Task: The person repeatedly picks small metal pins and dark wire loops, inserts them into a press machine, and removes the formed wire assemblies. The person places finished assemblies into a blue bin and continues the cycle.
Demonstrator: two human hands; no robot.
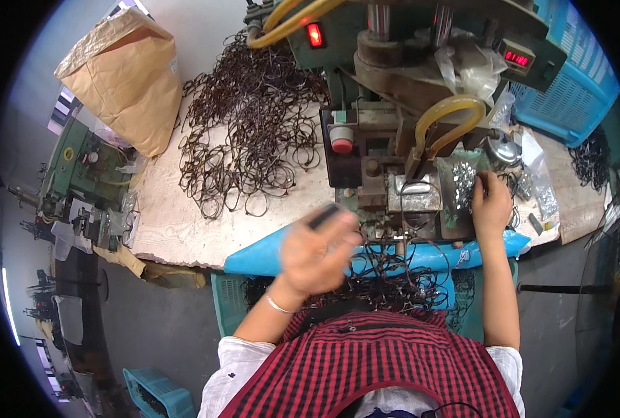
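My left hand (317,252), blurred at centre, pinches a small dark piece (323,216). My right hand (491,203) dips curled fingers into a clear plastic bag of small metal parts (463,182); its grip is hidden. A brown paper sack (125,76) sits upper left.

A factory workshop: green press machine (393,83), heaped dark wire rings (254,132) (possibly spectacle frames), worn workbench (177,216).

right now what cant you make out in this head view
- Left hand: motion-blurred; the small dark thing at its fingertips cannot be identified, nor the grip.
- Right hand: fingertips are in the tray of small shiny metal parts; too small to tell if it holds one.
- Blue crate of dark wire frames: its lower part is hidden by the arms and apron.
- Green machine: top cut off by the upper edge.
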